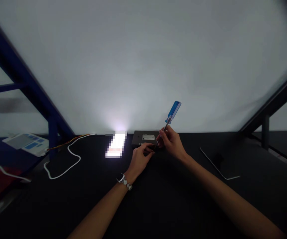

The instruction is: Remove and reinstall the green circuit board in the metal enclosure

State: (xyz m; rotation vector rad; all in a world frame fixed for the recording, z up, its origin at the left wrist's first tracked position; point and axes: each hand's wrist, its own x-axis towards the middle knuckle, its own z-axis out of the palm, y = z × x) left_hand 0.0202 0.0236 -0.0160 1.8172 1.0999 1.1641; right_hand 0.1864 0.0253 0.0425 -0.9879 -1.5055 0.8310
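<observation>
A screwdriver (173,111) with a blue and clear handle stands tilted, its handle up and to the right. My right hand (170,141) is closed around its metal shaft, below the handle. The shaft's lower end comes down beside the fingertips of my left hand (141,156). Those fingers are pinched together at the front edge of a dark box-shaped device (139,136) with a pale label (148,137). Whatever the left fingers hold is too small and dark to make out. A silvery watch or bracelet (125,182) circles my left wrist.
Left of the device glows a bright, pixelated screen (116,144). A white cable (71,152) curls across the black tabletop (173,205). Farther left lies a white and blue sheet (30,143). A thin L-shaped metal piece (214,166) lies right. Behind rises a pale wall (143,66).
</observation>
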